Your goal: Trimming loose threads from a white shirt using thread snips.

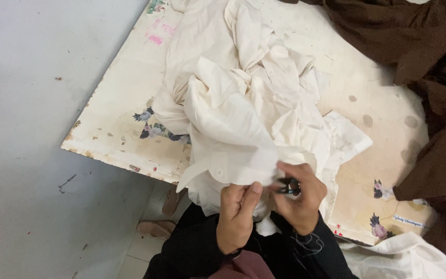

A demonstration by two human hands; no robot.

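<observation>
One cream shirt lies heaped on one worn table with flower prints, its near edge pulled over the table's front to the person. The left hand pinches that edge of cloth between thumb and fingers, and the right hand is closed around one small dark tool, touching the same cloth. One brown cloth covers the table's far right, and two sandals sit on the floor below.

Worn cream tabletop with printed flowers | heap of dark brown cloth at its right edge | grey floor on the left | pair of tan sandals below the table edge
</observation>
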